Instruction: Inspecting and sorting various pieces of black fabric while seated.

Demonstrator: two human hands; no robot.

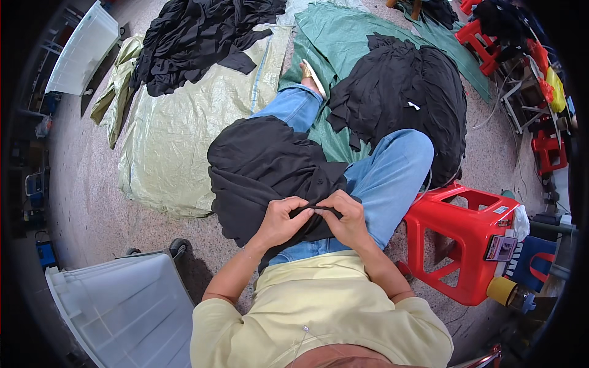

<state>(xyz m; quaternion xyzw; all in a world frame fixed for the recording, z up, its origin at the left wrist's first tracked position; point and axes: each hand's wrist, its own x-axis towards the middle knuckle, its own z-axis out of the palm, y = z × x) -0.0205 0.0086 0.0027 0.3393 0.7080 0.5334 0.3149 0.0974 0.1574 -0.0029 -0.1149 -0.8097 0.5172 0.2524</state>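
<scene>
A black garment [264,159] with a button on it lies bunched across my lap, over blue jeans. My left hand [283,219] pinches the edge of its cloth between thumb and fingers. Close beside it, thumb tips nearly touching, my right hand [345,213] pinches the same edge. Whatever small detail sits between the fingertips is too small to make out. The rest of the garment hangs down over my left leg.
Black garments are heaped on a pale woven sheet [178,147] ahead left, and another black pile [405,92] rests on a green sheet [319,30]. A red plastic stool [448,233] stands at my right, a wheeled translucent bin [129,306] at my left. Another bin [86,49] stands far left.
</scene>
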